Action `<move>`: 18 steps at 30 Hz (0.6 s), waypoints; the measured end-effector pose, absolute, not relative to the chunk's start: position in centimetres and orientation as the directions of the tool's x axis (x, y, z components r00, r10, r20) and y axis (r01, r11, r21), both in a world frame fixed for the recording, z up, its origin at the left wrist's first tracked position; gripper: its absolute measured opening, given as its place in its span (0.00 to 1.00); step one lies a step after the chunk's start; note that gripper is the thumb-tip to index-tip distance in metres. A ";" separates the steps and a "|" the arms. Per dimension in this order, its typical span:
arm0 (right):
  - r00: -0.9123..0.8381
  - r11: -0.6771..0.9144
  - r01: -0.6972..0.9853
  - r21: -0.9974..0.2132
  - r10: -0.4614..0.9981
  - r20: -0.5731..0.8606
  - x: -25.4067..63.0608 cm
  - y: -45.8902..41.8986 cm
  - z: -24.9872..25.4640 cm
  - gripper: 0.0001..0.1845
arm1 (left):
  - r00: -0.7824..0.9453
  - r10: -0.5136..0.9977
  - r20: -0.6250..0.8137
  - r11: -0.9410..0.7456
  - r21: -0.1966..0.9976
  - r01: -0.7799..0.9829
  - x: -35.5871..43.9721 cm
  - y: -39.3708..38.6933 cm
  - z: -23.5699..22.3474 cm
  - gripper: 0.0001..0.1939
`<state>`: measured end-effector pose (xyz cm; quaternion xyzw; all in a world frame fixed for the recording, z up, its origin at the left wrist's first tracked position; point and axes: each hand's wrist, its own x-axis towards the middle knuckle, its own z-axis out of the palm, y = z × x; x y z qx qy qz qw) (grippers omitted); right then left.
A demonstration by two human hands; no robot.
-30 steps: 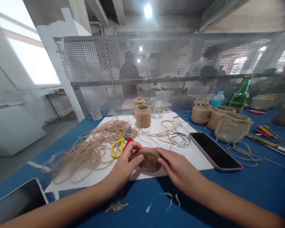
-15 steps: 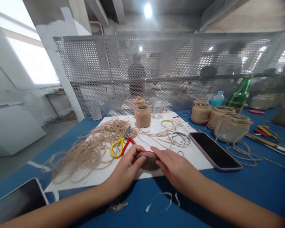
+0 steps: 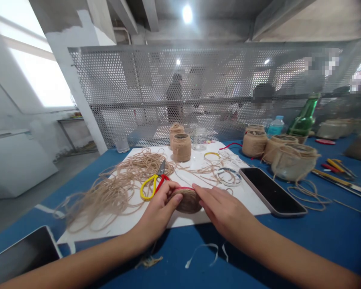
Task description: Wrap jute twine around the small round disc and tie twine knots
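Both my hands grip a round lid wrapped in jute twine (image 3: 185,199) with a red rim, held on edge over the white board (image 3: 252,202). My left hand (image 3: 159,210) curls round its left side, thumb on the face. My right hand (image 3: 221,208) presses its right side with fingers together. A tangle of loose jute twine (image 3: 117,186) lies left of the hands. Yellow-and-red scissors (image 3: 154,182) rest just behind my left hand.
Two twine-wrapped jars (image 3: 181,147) stand at the board's back. A phone (image 3: 272,192) lies right of the board, a tablet (image 3: 21,253) at near left. Wrapped jars (image 3: 293,160), a green bottle (image 3: 305,116) and tools (image 3: 338,166) crowd the right. A perforated metal screen (image 3: 198,84) closes the back.
The wrapped lid has been tipped and turned in my hands, its twine face showing less than a second ago. My hands stayed in the same spot.
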<state>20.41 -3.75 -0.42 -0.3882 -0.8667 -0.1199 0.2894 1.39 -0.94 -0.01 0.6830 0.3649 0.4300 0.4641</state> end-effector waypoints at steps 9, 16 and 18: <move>-0.434 0.669 0.703 -0.240 0.671 0.601 20.2 -3.6 -1.0 0.22 | 0.400 0.897 0.187 -0.133 0.978 -0.158 1.6 -1.0 -0.7 0.08; -0.386 0.651 0.659 -0.377 0.722 0.574 20.1 -3.9 -0.6 0.21 | 0.423 0.887 0.187 -0.079 0.962 -0.260 1.8 -1.3 -0.7 0.06; -0.380 0.645 0.649 -0.402 0.733 0.564 20.1 -3.9 -0.5 0.20 | 0.434 0.882 0.181 -0.078 0.966 -0.246 1.7 -1.3 -0.7 0.05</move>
